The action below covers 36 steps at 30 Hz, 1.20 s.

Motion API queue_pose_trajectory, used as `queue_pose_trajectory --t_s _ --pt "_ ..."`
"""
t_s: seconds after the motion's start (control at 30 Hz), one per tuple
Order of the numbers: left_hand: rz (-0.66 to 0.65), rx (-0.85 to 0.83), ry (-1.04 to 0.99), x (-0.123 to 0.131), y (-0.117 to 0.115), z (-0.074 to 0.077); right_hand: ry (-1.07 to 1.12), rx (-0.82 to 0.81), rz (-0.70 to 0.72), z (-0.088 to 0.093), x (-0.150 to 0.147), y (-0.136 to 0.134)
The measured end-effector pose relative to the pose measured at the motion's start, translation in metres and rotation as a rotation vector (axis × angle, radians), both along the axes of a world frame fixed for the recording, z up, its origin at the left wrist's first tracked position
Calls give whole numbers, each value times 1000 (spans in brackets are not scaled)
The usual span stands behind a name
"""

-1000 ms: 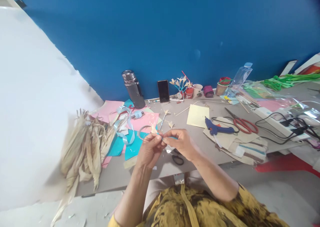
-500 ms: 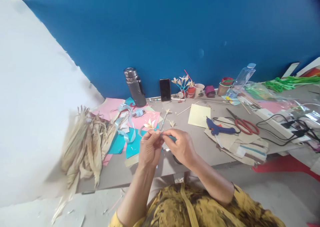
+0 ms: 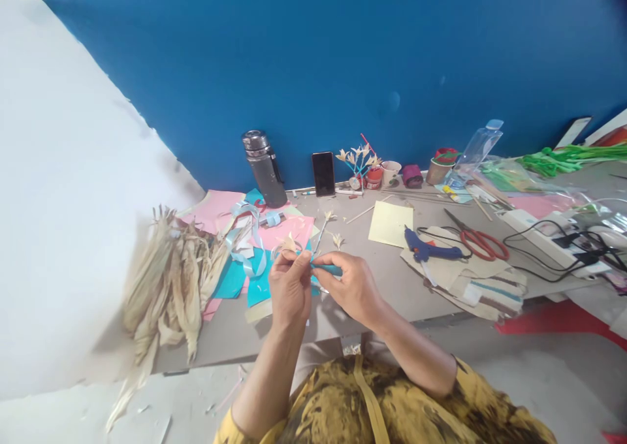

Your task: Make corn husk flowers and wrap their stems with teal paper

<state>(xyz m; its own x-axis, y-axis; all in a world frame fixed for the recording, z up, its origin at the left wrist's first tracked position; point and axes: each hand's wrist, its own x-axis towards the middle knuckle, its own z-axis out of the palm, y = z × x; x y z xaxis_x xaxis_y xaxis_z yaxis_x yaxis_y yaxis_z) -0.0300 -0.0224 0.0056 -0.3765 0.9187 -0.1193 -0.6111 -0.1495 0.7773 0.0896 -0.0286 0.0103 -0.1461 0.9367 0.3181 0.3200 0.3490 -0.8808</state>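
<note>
My left hand [image 3: 292,287] is closed in a pinch on the stem of a cream-coloured craft flower [image 3: 290,241], whose petals stick up above the fingers. My right hand [image 3: 353,288] pinches a narrow strip of blue paper [image 3: 329,269] against the same spot, and the fingertips of both hands nearly touch. The fingers hide most of the stem. Just beyond the hands, a second pale flower [image 3: 329,216] on a wrapped stem and another small flower [image 3: 337,241] show over the table.
Dried corn husks [image 3: 161,294] hang over the table's left edge. Behind stand a thermos [image 3: 267,176], a phone [image 3: 323,174] and finished flowers [image 3: 360,160]. Yellow paper [image 3: 390,224], a blue glue gun [image 3: 434,248], red-handled scissors [image 3: 482,243] and a power strip [image 3: 543,238] lie to the right.
Both hands have shifted slightly left. More of the blue paper strip shows at my right hand, and the flower in my left hand has turned, with less of its petals visible.
</note>
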Motion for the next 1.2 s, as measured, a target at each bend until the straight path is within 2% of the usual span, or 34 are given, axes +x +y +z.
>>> queue_pose_trajectory --t_s 0.1,0.27,0.4,0.7,0.9,1.0,1.1,1.2 --pt "-58 26 8 -1 -2 0 54 -45 -32 2 1 0" --pt "-336 52 69 -8 -11 -3 333 -402 88 6 10 5" --pt "-344 30 50 -10 -13 -6 453 -505 184 4 16 8" --pt "-237 -65 -15 -5 -7 -7 212 -262 122 -2 14 0" --pt "-153 -40 52 -3 -7 -3 82 62 32 -11 8 -5" --pt "-118 -24 98 -1 -9 -1 16 174 -4 -14 4 -6" --pt "-129 -21 100 -1 -11 2 8 175 -43 -12 2 -8" --pt "-194 -2 70 -3 -13 2 134 -48 -33 -7 3 -8"
